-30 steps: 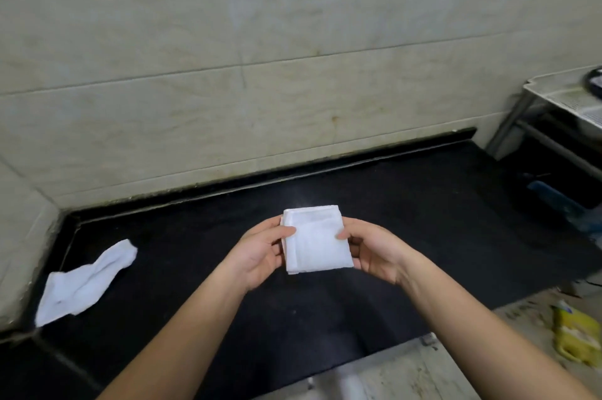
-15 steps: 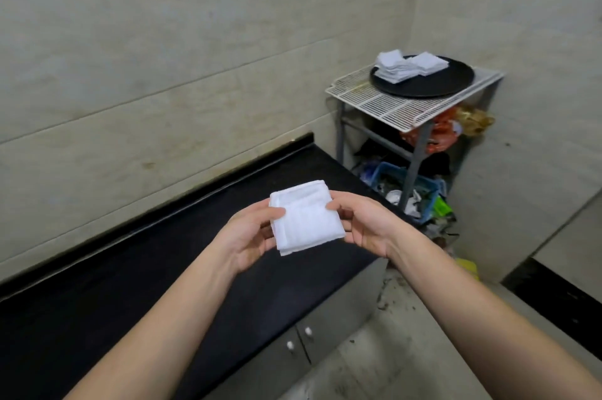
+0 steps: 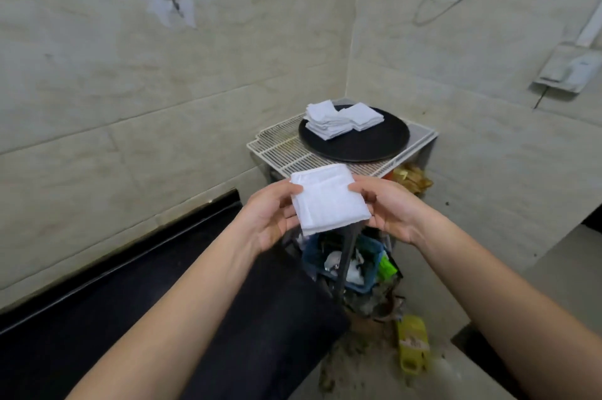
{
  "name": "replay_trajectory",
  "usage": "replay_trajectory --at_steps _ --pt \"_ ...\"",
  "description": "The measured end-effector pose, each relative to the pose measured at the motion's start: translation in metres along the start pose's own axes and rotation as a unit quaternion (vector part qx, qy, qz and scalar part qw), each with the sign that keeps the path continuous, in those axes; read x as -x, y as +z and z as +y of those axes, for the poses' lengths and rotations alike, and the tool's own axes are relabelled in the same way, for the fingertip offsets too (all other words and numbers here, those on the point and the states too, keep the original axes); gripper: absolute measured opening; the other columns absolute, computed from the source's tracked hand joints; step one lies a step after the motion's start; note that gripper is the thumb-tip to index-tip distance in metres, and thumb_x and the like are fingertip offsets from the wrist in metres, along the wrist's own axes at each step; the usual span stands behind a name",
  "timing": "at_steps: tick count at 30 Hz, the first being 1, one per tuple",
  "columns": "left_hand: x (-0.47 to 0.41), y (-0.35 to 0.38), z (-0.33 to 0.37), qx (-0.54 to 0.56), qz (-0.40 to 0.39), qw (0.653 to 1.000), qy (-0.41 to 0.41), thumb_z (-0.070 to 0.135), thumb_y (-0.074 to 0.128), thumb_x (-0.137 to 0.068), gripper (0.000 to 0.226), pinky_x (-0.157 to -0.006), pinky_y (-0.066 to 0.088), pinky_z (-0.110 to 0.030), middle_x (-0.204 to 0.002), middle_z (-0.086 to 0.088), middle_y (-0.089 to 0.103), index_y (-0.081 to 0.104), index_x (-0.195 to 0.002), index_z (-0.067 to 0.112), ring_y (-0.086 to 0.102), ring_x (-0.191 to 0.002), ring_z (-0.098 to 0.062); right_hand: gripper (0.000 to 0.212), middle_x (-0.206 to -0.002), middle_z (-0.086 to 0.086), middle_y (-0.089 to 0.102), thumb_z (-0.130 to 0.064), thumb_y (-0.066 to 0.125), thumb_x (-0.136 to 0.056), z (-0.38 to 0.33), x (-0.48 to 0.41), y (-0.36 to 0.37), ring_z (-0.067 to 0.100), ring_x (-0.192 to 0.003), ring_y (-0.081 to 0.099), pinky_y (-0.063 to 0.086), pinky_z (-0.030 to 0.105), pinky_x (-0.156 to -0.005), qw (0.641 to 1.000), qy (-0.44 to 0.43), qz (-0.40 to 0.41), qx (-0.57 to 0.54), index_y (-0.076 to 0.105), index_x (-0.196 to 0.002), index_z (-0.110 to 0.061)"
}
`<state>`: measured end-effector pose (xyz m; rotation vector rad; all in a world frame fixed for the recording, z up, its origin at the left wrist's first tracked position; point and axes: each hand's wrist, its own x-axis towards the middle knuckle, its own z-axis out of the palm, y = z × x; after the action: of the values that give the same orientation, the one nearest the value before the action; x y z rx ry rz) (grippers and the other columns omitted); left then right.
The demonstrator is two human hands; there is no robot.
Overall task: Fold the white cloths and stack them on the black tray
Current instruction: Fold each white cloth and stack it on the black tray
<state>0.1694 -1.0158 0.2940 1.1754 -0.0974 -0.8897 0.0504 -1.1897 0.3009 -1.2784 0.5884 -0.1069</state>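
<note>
Pinching a folded cloth (image 3: pixel 329 199) by its side edges, the left hand (image 3: pixel 270 220) and right hand (image 3: pixel 387 207) held it in the air, thumbs on top, fingers mostly hidden beneath. It hung just short of the tray (image 3: pixel 368 148), which sat on a wire rack (image 3: pixel 280 152) and carried two piles (image 3: pixel 325 121) of cloths. The cloth hid the rack's near edge; the clutter below was indistinct.

Folded white cloth (image 3: pixel 329 200) aloft; two stacks (image 3: pixel 327 122) on black tray (image 3: pixel 365 145).
</note>
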Motion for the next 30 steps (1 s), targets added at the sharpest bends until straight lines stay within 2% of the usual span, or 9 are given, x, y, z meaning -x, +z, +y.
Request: replay_trajectory --at_steps 4,6,8,10,14,20,23,26,30 --pt "-0.069 0.047 0.032 -0.001 -0.016 1.0 0.003 -0.001 0.056 -0.086 0.02 -0.079 0.06 -0.038 -0.088 -0.007 0.07 0.066 -0.101 0.007 0.071 -0.073 -0.02 0.032 -0.116 0.009 0.073 -0.013 0.055 -0.094 -0.049 -0.053 -0.046 0.022 -0.097 0.066 0.059 0.029 -0.07 0.999 -0.018 0.031 0.008 0.07 -0.121 -0.018" --pt "-0.094 0.066 0.041 -0.013 -0.015 1.0 0.007 -0.001 0.055 -0.087 0.018 -0.069 0.062 -0.033 -0.083 -0.005 0.068 0.067 -0.097 0.008 0.069 -0.065 -0.017 0.034 -0.103 0.004 0.077 -0.012 0.054 -0.095 -0.064 -0.072 -0.066 0.015 -0.082 0.066 0.057 0.025 -0.062 0.999 -0.023 0.032 0.013 0.068 -0.125 -0.017" --pt "-0.126 0.088 0.046 -0.038 -0.013 0.999 0.017 0.0 0.053 -0.087 0.022 -0.063 0.059 -0.03 -0.079 -0.002 0.069 0.069 -0.101 0.007 0.067 -0.06 -0.014 0.032 -0.076 -0.005 0.073 -0.01 0.05 -0.098 -0.077 -0.098 -0.092 0.005 -0.056 0.063 0.051 0.02 -0.048 0.999 -0.023 0.032 0.019 0.067 -0.125 -0.015" --pt "-0.16 0.105 0.047 -0.067 -0.006 0.997 0.023 0.0 0.053 -0.087 0.029 -0.062 0.057 -0.028 -0.081 -0.002 0.072 0.068 -0.112 0.002 0.066 -0.06 -0.013 0.032 -0.079 -0.002 0.073 -0.01 0.05 -0.098 -0.087 -0.128 -0.118 0.005 -0.053 0.063 0.048 0.02 -0.046 0.999 -0.023 0.037 0.028 0.067 -0.125 -0.014" --pt "-0.234 0.141 0.048 -0.073 0.053 0.995 0.041 0.0 0.055 -0.086 0.029 -0.07 0.058 -0.032 -0.105 -0.011 0.072 0.066 -0.113 0.001 0.07 -0.083 -0.023 0.028 -0.108 0.006 0.072 -0.014 0.056 -0.095 -0.107 -0.206 -0.166 0.017 -0.081 0.069 0.054 0.03 -0.066 0.996 -0.012 0.048 0.072 0.071 -0.119 -0.02" --pt "-0.332 0.197 0.056 -0.045 0.129 0.99 0.039 0.008 0.051 -0.091 0.02 -0.092 0.056 -0.044 -0.107 -0.014 0.07 0.061 -0.108 0.003 0.069 -0.096 -0.029 0.023 -0.108 0.006 0.074 -0.015 0.06 -0.093 -0.14 -0.324 -0.229 0.022 -0.093 0.067 0.052 0.032 -0.074 0.992 -0.006 0.035 0.119 0.071 -0.111 -0.02" --pt "-0.372 0.221 0.06 -0.039 0.163 0.985 0.034 0.013 0.048 -0.095 0.019 -0.088 0.054 -0.041 -0.101 -0.014 0.069 0.06 -0.107 0.003 0.068 -0.09 -0.028 0.016 -0.104 0.004 0.073 -0.012 0.061 -0.093 -0.153 -0.377 -0.254 0.021 -0.092 0.068 0.053 0.034 -0.081 0.987 -0.017 0.024 0.16 0.073 -0.1 -0.022" --pt "-0.402 0.235 0.065 -0.026 0.191 0.981 0.035 0.014 0.045 -0.098 0.017 -0.079 0.05 -0.038 -0.083 -0.009 0.063 0.057 -0.087 0.009 0.061 -0.075 -0.024 0.029 -0.113 0.003 0.069 -0.012 0.063 -0.093 -0.162 -0.413 -0.265 0.02 -0.104 0.066 0.052 0.038 -0.098 0.979 -0.039 0.016 0.2 0.067 -0.122 -0.015" --pt "-0.431 0.236 0.073 -0.033 0.23 0.972 0.035 0.02 0.045 -0.098 0.02 -0.07 0.048 -0.032 -0.082 -0.006 0.064 0.059 -0.087 0.012 0.061 -0.071 -0.021 0.04 -0.124 0.001 0.066 -0.014 0.063 -0.092 -0.172 -0.443 -0.265 0.017 -0.113 0.062 0.047 0.034 -0.105 0.972 -0.054 -0.01 0.23 0.062 -0.132 -0.014"
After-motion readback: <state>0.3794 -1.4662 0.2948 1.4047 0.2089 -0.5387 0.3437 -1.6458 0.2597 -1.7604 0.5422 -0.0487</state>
